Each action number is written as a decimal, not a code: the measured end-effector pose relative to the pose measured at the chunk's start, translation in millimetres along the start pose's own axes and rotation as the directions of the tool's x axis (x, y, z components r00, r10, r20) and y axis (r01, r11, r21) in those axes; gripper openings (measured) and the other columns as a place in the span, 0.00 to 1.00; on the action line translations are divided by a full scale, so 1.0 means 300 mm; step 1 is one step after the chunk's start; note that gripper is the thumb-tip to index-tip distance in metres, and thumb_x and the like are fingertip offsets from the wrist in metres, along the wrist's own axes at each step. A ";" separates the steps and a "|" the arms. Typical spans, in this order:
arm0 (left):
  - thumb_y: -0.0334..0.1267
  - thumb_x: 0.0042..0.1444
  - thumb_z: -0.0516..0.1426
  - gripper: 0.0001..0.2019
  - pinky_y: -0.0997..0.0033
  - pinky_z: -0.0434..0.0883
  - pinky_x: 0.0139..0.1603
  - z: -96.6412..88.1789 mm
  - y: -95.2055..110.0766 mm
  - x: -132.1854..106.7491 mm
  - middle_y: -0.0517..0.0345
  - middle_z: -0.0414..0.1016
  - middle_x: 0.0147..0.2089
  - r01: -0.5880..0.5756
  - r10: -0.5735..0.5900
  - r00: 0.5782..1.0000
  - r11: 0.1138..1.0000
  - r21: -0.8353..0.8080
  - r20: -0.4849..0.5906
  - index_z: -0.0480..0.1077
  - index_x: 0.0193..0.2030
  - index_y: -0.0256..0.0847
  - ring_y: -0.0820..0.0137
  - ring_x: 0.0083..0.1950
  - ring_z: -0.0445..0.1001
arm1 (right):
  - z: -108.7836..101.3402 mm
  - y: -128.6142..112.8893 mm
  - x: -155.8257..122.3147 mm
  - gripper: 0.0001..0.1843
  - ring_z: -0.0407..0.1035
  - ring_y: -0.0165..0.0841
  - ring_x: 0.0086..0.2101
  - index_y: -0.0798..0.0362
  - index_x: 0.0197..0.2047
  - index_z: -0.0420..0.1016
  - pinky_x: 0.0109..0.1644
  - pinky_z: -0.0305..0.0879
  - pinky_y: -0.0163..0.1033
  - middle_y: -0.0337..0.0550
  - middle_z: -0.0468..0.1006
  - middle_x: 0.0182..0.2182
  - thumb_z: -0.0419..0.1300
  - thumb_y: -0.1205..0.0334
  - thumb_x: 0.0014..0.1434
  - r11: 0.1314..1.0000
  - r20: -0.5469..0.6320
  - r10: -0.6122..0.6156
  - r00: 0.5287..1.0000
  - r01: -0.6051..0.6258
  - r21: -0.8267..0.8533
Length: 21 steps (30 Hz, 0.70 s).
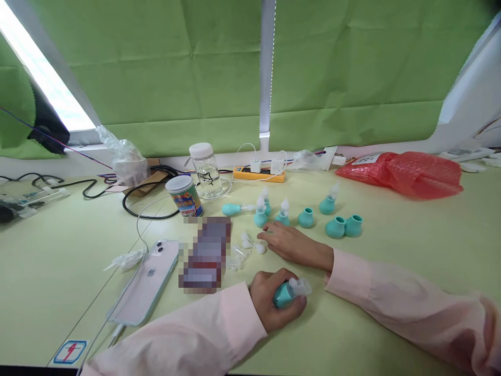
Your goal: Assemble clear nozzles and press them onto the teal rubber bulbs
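Observation:
My left hand is closed around a teal rubber bulb with a clear plastic tip, low on the table. My right hand lies flat on the table with fingers stretched toward small clear plastic tips; it holds nothing. Behind it stand several teal bulbs, some with clear tips fitted, and one long teal bulb lies on its side. Both arms wear pale pink sleeves.
A phone on a cable lies at the left beside a blurred-out packet. A printed can, a clear jar, a yellow power strip, a red plastic bag and black cables line the back.

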<state>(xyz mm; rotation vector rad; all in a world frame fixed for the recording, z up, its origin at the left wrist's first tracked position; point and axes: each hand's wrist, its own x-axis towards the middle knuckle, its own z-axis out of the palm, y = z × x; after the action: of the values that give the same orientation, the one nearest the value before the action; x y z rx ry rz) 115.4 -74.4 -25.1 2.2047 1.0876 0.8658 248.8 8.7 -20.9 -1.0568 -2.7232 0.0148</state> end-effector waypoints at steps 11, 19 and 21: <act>0.41 0.48 0.51 0.09 0.77 0.55 0.21 0.008 -0.033 0.031 0.64 0.59 0.16 0.151 -0.164 0.986 0.962 -0.227 -0.039 0.64 0.26 0.38 0.77 0.18 0.55 | -0.007 0.006 0.020 0.06 0.62 0.36 0.36 0.58 0.32 0.65 0.36 0.61 0.40 0.49 0.66 0.33 0.48 0.67 0.54 1.000 0.005 -0.022 1.000 0.022 0.014; 0.42 0.49 0.50 0.10 0.77 0.56 0.21 -0.002 -0.024 0.036 0.63 0.62 0.16 0.169 -0.181 0.983 0.940 -0.295 -0.015 0.62 0.25 0.37 0.77 0.19 0.59 | -0.081 -0.008 -0.048 0.13 0.63 0.33 0.38 0.54 0.39 0.62 0.38 0.62 0.38 0.46 0.67 0.37 0.46 0.75 0.50 0.961 -0.216 0.001 0.976 0.059 0.271; 0.42 0.49 0.49 0.10 0.77 0.56 0.20 -0.004 -0.025 0.036 0.63 0.63 0.17 0.171 -0.182 0.983 0.933 -0.315 -0.003 0.62 0.25 0.37 0.77 0.18 0.59 | -0.149 -0.017 -0.082 0.12 0.64 0.31 0.35 0.53 0.40 0.62 0.38 0.62 0.37 0.43 0.69 0.35 0.48 0.72 0.50 0.935 -0.302 0.091 0.949 0.023 0.354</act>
<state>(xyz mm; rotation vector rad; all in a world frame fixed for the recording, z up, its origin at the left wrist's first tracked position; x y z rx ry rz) 115.8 -61.1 -26.2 1.8080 1.0622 0.9270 272.5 -14.7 18.2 -0.9107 -2.3013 0.3046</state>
